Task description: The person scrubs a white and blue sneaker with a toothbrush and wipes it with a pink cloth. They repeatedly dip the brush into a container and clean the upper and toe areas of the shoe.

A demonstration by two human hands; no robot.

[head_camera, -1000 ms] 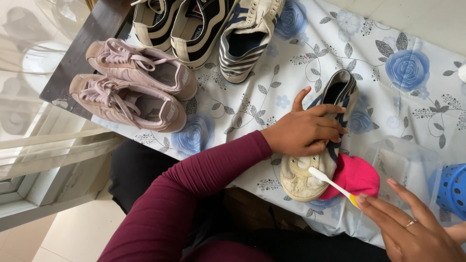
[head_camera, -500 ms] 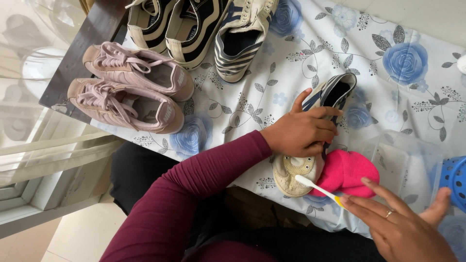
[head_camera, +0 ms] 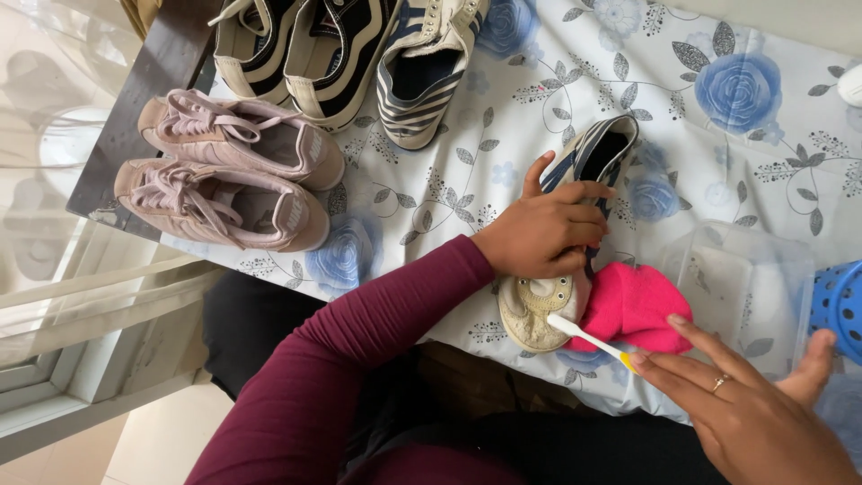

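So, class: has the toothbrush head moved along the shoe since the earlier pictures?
Cannot tell: the toothbrush head sits at the striped shoe toe in every picture, beside the pink cloth.

**Six shoes, one brush, two hands**

Six shoes lie on the worktop [head_camera: 539,99]: two pink trainers [head_camera: 238,139] [head_camera: 220,205] side by side, two black-and-white striped sneakers [head_camera: 254,40] [head_camera: 337,49], one zebra-striped shoe [head_camera: 429,76], and one more striped shoe [head_camera: 600,148] lying under the left hand [head_camera: 543,232]. One toothbrush [head_camera: 584,337] is there, with the right hand [head_camera: 754,409]. One pink cloth [head_camera: 633,305], one clear plastic tub [head_camera: 750,292] and one blue basket [head_camera: 840,301] at the edge of view. One flowered cover spreads under them all
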